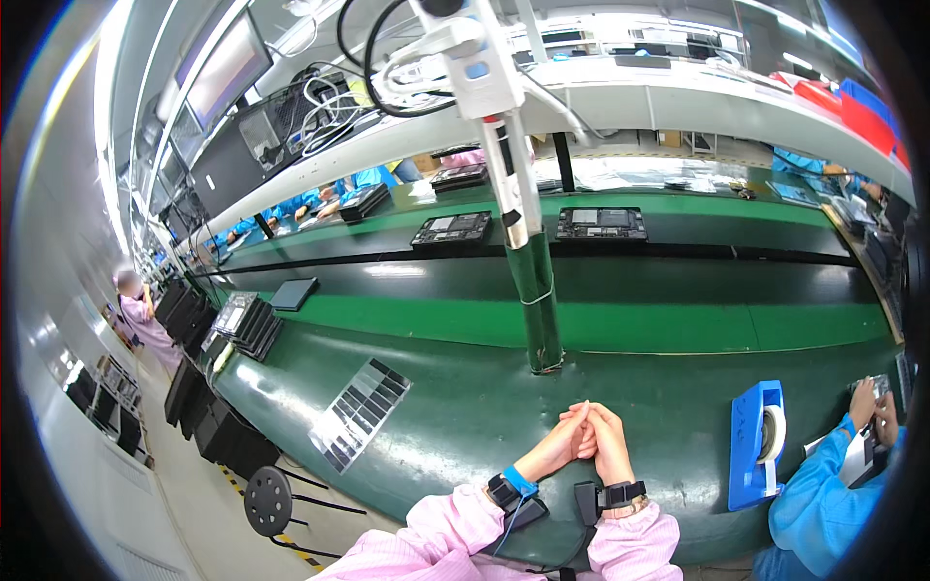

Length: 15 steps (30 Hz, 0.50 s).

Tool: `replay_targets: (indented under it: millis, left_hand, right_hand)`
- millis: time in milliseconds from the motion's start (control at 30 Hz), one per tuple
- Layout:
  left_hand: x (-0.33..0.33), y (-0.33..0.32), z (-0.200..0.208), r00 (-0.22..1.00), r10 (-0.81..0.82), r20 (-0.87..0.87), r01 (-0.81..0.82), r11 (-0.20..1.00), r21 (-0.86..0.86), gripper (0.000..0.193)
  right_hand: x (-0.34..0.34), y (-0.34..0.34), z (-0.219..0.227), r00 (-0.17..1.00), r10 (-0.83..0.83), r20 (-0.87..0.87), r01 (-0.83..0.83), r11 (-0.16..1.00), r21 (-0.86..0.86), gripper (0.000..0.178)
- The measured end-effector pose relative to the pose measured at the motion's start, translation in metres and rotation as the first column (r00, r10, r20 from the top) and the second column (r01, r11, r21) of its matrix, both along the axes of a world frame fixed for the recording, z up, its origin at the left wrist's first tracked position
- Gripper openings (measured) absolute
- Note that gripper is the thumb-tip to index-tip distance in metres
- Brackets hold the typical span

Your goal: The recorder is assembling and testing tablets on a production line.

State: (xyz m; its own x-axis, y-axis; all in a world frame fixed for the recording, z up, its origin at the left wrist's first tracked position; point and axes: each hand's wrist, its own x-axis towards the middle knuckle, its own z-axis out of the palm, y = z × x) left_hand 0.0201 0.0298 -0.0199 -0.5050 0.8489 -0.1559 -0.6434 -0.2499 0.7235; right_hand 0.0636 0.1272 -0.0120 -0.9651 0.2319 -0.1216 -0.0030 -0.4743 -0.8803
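Observation:
My left hand (554, 450) and my right hand (609, 447) meet above the green table, clasped with the fingers folded against each other. No object shows in either hand. A blue band and a black strap sit on my left wrist; my right wrist carries a black strap with a small box. To the left of my hands lies a sheet of dark rectangular stickers (360, 412), partly peeled to pale backing. A blue tape dispenser (756, 445) with a roll of clear tape stands to their right.
Behind my hands a post wrapped in green (535, 300) rises from the table (465, 387). Opened laptop-like units (601, 224) rest on the conveyor beyond. Stacked units (247, 324) stand at the left edge, above a black stool (268, 499). A co-worker's blue sleeve (823, 504) is close at right.

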Motion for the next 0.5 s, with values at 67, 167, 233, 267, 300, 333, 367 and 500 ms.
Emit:
replay_targets:
  millis: [67,167,233,267,300,333,367,500]
  left_hand:
    - [-0.001,0.001,0.0,1.0,-0.024,-0.016,0.024,1.0,0.001,0.048]
    - [-0.002,0.003,0.002,0.999,-0.01,-0.043,0.009,1.0,-0.025,0.047]
    - [-0.001,0.006,0.001,0.998,0.022,-0.06,-0.022,1.0,-0.005,0.048]
    - [-0.001,0.006,0.001,0.998,0.028,-0.06,-0.028,1.0,-0.012,0.048]
    - [-0.002,0.007,0.001,0.998,0.041,-0.055,-0.042,0.999,-0.02,0.048]
    - [-0.002,0.009,0.0,0.997,0.054,-0.048,-0.055,0.998,-0.024,0.048]
    - [-0.002,0.01,-0.001,0.997,0.061,-0.046,-0.062,0.998,-0.022,0.048]
    - [-0.002,0.012,-0.005,0.995,0.059,-0.082,-0.062,0.998,-0.031,0.045]
  right_hand:
    - [0.001,0.004,-0.002,1.0,0.001,-0.005,-0.002,0.999,-0.038,0.025]
    - [0.0,0.006,-0.002,1.0,0.0,-0.015,-0.001,0.996,-0.086,0.023]
    - [-0.002,0.006,-0.003,0.999,-0.019,-0.042,0.014,0.991,-0.135,0.023]
    - [-0.002,0.006,-0.004,0.999,-0.014,-0.042,0.008,0.99,-0.142,0.023]
    - [-0.004,0.007,-0.005,0.999,-0.017,-0.052,0.009,0.988,-0.152,0.022]
    - [-0.004,0.008,-0.007,0.998,-0.021,-0.059,0.012,0.987,-0.158,0.022]
    - [-0.005,0.01,-0.009,0.998,-0.014,-0.057,0.005,0.988,-0.156,0.022]
    - [-0.009,0.012,-0.015,0.995,-0.025,-0.096,0.006,0.982,-0.187,0.022]
